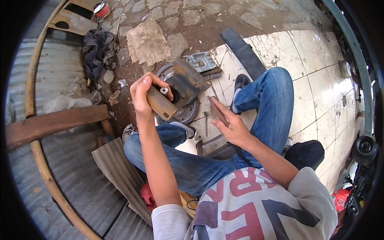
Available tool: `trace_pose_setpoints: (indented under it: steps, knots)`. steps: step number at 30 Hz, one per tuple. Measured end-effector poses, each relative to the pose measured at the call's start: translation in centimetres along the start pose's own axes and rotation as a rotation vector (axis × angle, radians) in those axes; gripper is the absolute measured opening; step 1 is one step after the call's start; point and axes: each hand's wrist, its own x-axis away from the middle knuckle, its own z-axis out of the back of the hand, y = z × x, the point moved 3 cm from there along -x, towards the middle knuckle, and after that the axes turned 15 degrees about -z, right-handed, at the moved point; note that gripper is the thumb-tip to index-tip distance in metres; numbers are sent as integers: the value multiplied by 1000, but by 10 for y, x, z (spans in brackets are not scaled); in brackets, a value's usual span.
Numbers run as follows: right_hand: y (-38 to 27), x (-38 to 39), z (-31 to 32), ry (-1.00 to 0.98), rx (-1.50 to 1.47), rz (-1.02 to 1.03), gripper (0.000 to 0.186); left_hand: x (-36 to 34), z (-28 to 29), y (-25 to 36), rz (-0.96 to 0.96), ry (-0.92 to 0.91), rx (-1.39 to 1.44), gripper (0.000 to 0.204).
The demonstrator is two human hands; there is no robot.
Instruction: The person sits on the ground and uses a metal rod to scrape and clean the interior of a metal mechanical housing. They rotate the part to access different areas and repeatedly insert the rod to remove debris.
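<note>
My left hand (143, 96) is closed around a rusty brown metal bracket (162, 105) with bent flanges and a hole near one end. The bracket is raised over a round grey metal part (189, 114) on the ground, hiding much of it. Between the thumb and fingers of my right hand (236, 129) is a small flat brown piece (217, 113), which looks like folded sandpaper. It is apart from the bracket, just to its right. A thin metal rod (206, 125) lies on the tiles between my hands.
Beyond the bracket lie a grey metal cover (199, 61) and a dark bristled brush (213, 74). A torn cardboard sheet (148, 42) and a long dark strip (242, 54) are farther off. On the left are a wooden plank (60, 125) and a bamboo pole (43, 166).
</note>
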Motion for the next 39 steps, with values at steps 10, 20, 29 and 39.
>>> trace_pose_setpoints:
  steps: [10,20,29,39]
  knots:
    - [45,-26,-12,-131,19,-442,55,-12,32,-7,-30,89,51,41]
    - [190,-72,-50,90,232,-554,59,-18,30,-14,-101,144,112,30]
    - [209,-107,-73,113,507,-627,74,-19,31,-18,-90,75,80,34]
    - [252,-160,-61,415,642,-314,46,-24,57,-15,-114,164,130,37]
